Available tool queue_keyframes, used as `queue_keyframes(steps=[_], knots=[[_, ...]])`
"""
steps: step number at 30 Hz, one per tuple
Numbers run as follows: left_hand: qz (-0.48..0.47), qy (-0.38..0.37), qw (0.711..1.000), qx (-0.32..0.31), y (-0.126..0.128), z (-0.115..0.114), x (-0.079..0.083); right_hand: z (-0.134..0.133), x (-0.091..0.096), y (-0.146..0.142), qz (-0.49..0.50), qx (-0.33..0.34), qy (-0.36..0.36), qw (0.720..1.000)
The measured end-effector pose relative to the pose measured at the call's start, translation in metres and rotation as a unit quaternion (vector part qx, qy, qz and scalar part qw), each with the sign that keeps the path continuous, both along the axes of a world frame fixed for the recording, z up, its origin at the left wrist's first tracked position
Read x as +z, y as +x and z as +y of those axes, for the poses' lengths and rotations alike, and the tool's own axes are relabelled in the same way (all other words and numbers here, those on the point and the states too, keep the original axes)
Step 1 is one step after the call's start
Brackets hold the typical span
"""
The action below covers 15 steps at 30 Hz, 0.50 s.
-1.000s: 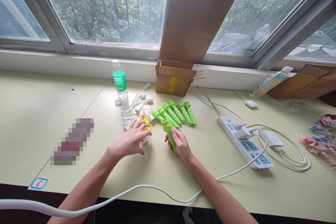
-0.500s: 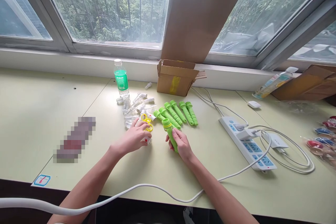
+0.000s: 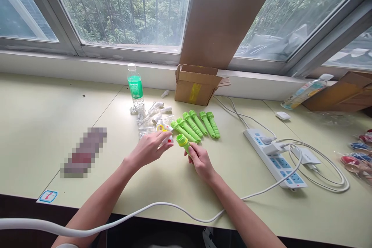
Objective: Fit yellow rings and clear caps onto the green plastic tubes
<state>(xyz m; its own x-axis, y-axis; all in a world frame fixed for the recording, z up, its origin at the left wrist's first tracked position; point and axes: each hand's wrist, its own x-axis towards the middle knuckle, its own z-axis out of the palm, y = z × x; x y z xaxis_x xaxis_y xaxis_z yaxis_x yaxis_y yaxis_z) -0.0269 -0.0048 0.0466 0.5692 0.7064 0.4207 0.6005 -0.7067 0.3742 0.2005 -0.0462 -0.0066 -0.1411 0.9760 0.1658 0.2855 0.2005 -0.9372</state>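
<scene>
My right hand is closed round a green threaded tube, its mouth tilted toward my left hand and a yellow ring below the thread. In the fingers of my left hand is a small white part with a red dot, a short gap left of the tube's mouth. Just beyond that hand lie yellow rings, partly hidden by the fingers, and a pile of clear plastic tubes with white ends. Several more green tubes lie side by side behind my right hand.
A water bottle and an open cardboard box stand at the back. On the right lie a power strip with plugs and looped cables. A white cable crosses the table's front edge. A blurred-out patch lies left.
My left hand has lifted the white part and moved it right, toward the green tube. My right hand has tipped the tube's mouth more toward me and the left hand.
</scene>
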Motion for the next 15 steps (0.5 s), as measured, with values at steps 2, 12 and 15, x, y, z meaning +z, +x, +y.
queue_keyframes(steps=[2,12,15], knots=[[-0.029,0.009,0.999,0.024,-0.001,0.001,-0.005,0.000,-0.002,0.001,-0.040,0.004,0.030,0.999],[-0.068,0.019,0.997,-0.016,-0.002,0.007,-0.009,-0.001,-0.004,0.004,-0.148,0.015,0.141,0.979],[-0.064,-0.021,0.997,-0.038,0.001,0.004,-0.007,-0.003,-0.005,0.002,-0.194,0.021,0.170,0.966]])
